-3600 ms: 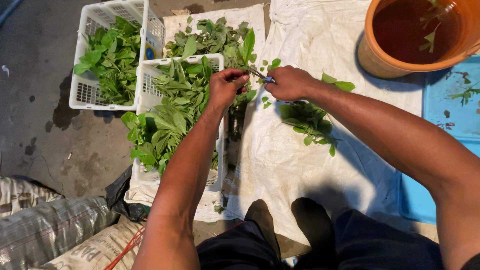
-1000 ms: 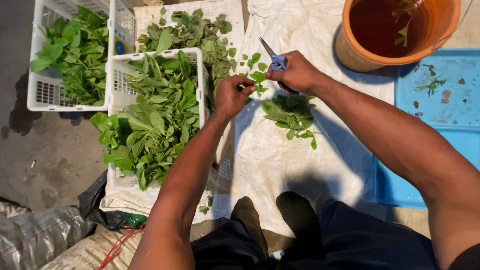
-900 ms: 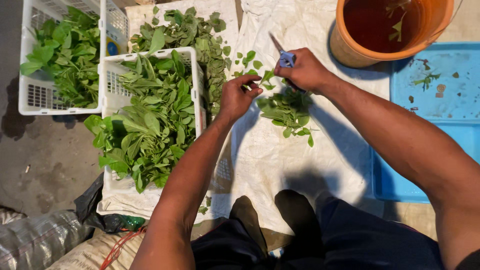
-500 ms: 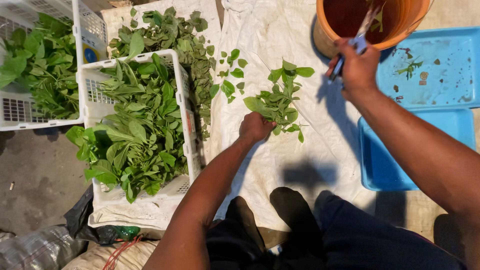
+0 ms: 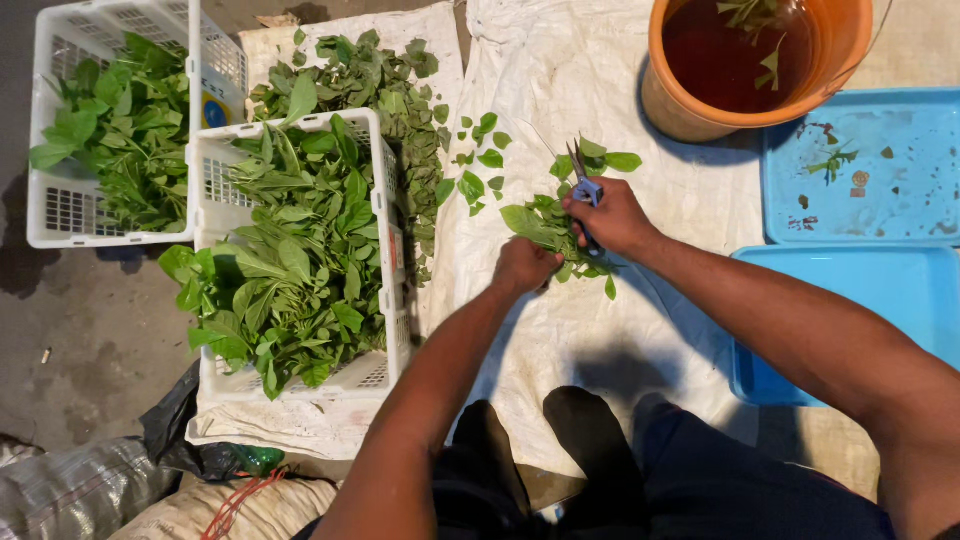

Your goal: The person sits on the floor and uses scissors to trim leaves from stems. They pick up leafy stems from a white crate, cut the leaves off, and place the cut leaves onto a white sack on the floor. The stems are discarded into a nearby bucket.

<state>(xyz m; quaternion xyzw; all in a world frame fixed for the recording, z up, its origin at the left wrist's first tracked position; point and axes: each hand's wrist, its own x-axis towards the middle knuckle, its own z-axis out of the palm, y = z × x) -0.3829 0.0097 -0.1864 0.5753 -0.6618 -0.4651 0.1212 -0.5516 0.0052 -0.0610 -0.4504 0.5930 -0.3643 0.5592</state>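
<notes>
My left hand [image 5: 523,266] is closed around the stems of a small bunch of green leaves [image 5: 545,218] lying on a white woven sheet [image 5: 610,330]. My right hand [image 5: 612,216] grips a pair of small scissors [image 5: 583,183] with blue handles, blades pointing away from me, right over the same bunch. Both hands nearly touch each other at the middle of the sheet.
Two white plastic crates of leafy greens stand at left, the nearer one [image 5: 392,300] and the farther one [image 5: 55,215]. A loose leaf pile [image 5: 400,95] lies behind them. An orange bucket [image 5: 690,110] of dark liquid stands at top right, with two blue trays [image 5: 860,300] below it.
My right hand came back from the orange bucket to the leaf bunch with the scissors. My left hand stayed on the bunch. The view shifted slightly.
</notes>
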